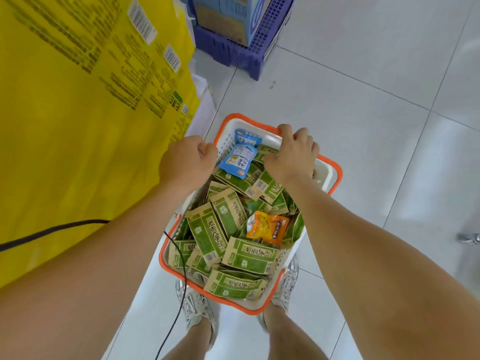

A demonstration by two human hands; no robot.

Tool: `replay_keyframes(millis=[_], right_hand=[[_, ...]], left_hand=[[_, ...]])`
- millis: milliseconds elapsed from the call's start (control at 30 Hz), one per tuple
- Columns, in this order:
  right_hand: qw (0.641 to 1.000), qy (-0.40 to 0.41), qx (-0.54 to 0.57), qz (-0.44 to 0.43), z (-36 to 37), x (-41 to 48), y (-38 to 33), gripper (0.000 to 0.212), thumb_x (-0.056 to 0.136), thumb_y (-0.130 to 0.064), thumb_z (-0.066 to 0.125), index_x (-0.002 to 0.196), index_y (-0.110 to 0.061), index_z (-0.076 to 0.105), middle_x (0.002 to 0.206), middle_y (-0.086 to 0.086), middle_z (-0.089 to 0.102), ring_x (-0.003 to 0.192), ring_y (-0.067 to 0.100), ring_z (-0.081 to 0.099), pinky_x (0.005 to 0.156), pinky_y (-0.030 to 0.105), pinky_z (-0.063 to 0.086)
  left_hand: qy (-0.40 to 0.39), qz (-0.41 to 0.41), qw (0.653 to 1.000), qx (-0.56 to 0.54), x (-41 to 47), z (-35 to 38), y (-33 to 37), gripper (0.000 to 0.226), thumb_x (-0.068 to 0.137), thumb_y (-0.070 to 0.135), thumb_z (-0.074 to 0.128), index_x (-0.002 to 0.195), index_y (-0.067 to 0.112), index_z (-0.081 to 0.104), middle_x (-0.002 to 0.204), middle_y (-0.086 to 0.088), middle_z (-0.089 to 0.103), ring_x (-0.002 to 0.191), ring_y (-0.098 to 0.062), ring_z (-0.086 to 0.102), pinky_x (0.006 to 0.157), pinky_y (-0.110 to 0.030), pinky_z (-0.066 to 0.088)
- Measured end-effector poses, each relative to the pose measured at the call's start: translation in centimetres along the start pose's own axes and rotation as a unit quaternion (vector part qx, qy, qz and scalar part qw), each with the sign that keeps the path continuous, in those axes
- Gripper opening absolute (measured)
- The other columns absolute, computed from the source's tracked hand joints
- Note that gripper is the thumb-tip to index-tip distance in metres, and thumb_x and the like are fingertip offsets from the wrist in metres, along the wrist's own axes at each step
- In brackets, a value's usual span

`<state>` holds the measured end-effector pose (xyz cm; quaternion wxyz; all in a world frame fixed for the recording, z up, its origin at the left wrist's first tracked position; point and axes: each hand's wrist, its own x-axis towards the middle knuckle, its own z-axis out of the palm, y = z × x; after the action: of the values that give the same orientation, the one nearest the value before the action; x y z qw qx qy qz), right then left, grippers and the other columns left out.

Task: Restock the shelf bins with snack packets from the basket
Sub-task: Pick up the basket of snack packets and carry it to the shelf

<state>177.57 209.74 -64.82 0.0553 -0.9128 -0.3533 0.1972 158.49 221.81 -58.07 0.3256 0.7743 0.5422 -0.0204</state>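
Note:
A white basket with an orange rim (pixel 335 175) hangs in front of me above the tiled floor. It is filled with several green-and-tan snack packets (pixel 249 255), two blue packets (pixel 237 161) at the far end and one orange packet (pixel 268 227). My left hand (pixel 185 162) grips the basket's left edge with curled fingers. My right hand (pixel 292 152) curls over the far right rim and holds it. No shelf bins are in view.
Large yellow bags (pixel 78 113) are stacked close on my left. A purple plastic crate (pixel 233 48) with a blue carton in it stands on the floor ahead. A black cable (pixel 179 255) hangs across the basket. My feet are below the basket; white floor tiles (pixel 376 100) stretch to the right.

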Motion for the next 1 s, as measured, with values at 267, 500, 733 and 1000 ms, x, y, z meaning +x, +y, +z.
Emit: replay_keyframes(millis=[267,500,733,1000], right_hand=[[0.988,-0.134,-0.007,-0.082,-1.3,-13.6,-4.2,0.021,0.097,-0.029,0.048,0.113,-0.018,0.054,0.083,-0.003,0.062,0.072,0.022,0.068,0.067,0.041,0.061],[0.942,-0.315,-0.043,-0.104,1.6,-22.7,-3.6,0.104,0.084,-0.040,0.078,0.158,-0.044,0.006,0.169,0.024,0.003,0.156,0.050,0.003,0.123,0.069,0.006],[0.960,-0.184,-0.097,-0.190,7.8,-30.1,-4.1,0.053,0.087,-0.036,0.073,0.132,-0.015,0.054,0.123,0.013,0.058,0.113,0.035,0.057,0.095,0.047,0.047],[0.921,-0.316,-0.153,-0.168,12.7,-31.5,-5.1,0.025,0.094,-0.026,0.071,0.116,-0.015,0.064,0.101,0.006,0.073,0.094,0.030,0.072,0.077,0.037,0.051]], left_hand=[[0.022,-0.001,0.997,0.072,-3.4,-4.9,2.7,0.031,0.100,0.027,0.048,0.070,0.019,0.048,0.067,-0.002,0.054,0.066,-0.031,0.052,0.051,-0.031,0.026],[-0.211,0.033,0.959,0.184,-8.3,-7.3,-2.6,0.022,0.098,0.043,0.060,0.090,0.022,0.063,0.094,-0.002,0.068,0.090,-0.028,0.065,0.076,-0.043,0.058],[-0.235,0.065,0.945,0.217,-11.0,-4.1,-7.7,0.023,0.096,0.042,0.059,0.090,0.020,0.062,0.087,-0.001,0.067,0.084,-0.026,0.064,0.075,-0.043,0.059],[-0.204,0.072,0.957,0.193,-9.9,-2.7,-11.2,0.025,0.098,0.044,0.056,0.094,0.021,0.066,0.093,-0.001,0.070,0.088,-0.026,0.065,0.080,-0.047,0.060]])
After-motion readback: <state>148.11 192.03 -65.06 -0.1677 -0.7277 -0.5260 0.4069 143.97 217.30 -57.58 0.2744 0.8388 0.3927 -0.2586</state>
